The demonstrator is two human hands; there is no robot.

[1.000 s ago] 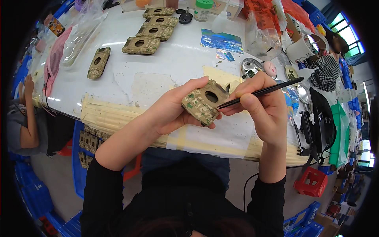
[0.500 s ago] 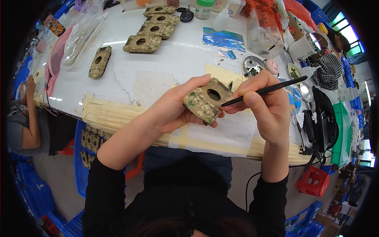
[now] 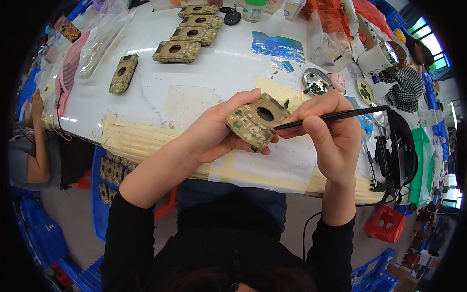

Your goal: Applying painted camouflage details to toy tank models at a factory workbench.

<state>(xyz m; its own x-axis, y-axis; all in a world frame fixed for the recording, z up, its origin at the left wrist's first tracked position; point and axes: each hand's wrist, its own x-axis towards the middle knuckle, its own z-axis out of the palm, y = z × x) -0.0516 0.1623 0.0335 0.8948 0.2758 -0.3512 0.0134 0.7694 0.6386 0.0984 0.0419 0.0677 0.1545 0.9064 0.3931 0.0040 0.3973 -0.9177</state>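
Observation:
My left hand (image 3: 214,127) grips a camouflage-patterned toy tank hull (image 3: 252,129), its fingers curled under it and the thumb along its far edge. A dark round hole opens in the hull's top. In a pinch, my right hand (image 3: 335,134) holds slim black tweezers (image 3: 340,115), their tip at the hull's near right edge; whether anything sits in the tip is too small to tell. Right of the hands, a round metal dish (image 3: 309,78) contains small dark green bits. Further hulls, one standing alone (image 3: 123,74) and several in a column (image 3: 176,51), lie at the far left.
Shiny blue foil (image 3: 277,47) lies beyond my hands. A jar with a green lid (image 3: 253,9) and a key fob (image 3: 232,18) stand at the back. At right are a black bag (image 3: 403,146) and green tray (image 3: 422,165). A blue crate (image 3: 99,214) holds hulls below the table's left edge. Another person sits left.
The hull has tilted slightly in my left hand. My right hand and the tweezers have shifted a little to the right, the tip staying at the hull's edge.

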